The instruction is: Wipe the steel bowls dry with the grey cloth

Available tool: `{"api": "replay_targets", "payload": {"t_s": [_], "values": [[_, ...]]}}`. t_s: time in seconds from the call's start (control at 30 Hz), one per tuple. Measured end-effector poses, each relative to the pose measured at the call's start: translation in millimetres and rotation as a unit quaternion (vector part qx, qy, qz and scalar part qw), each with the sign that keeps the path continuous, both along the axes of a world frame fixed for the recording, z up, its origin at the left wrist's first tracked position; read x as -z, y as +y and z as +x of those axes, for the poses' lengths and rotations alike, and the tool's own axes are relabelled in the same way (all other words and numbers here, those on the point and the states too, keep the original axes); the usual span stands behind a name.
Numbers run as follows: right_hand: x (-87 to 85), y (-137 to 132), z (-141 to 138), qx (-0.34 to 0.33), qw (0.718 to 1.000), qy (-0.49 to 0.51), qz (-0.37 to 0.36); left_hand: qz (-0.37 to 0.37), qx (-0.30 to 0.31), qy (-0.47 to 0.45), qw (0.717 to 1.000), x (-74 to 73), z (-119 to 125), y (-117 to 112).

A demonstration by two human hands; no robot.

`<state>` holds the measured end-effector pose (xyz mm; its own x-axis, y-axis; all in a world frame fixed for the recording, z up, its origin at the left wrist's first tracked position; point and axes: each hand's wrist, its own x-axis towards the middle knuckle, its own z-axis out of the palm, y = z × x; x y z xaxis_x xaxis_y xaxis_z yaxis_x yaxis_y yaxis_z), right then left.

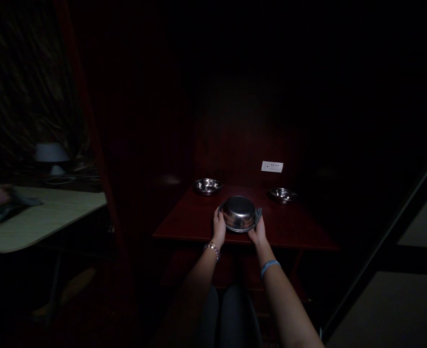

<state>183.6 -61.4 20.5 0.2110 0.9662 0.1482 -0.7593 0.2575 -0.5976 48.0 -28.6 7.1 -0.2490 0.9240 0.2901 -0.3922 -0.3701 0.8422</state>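
Observation:
An upturned steel bowl (238, 211) rests on the dark red table (188, 222), near its front edge. My left hand (219, 227) grips the bowl's left rim. My right hand (257, 231) holds the right rim, with a grey cloth (259, 214) pressed between its fingers and the bowl. A beaded bracelet sits on my left wrist, a blue band on my right.
Two more steel bowls stand upright at the back of the table, one left (207, 185), one right (283, 195). A white wall socket (272, 166) is behind them. A pale table (35, 217) with a lamp (52, 157) stands to the left. The room is very dark.

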Motion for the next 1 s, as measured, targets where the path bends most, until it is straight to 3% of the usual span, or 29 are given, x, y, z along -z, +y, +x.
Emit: {"api": "replay_targets", "payload": {"t_s": [1.0], "values": [[-0.4, -0.3, -0.5, -0.017, 1.000, 0.021, -0.007, -0.010, 0.003, -0.003, 1.000, 1.5, 0.0, 2.0]]}}
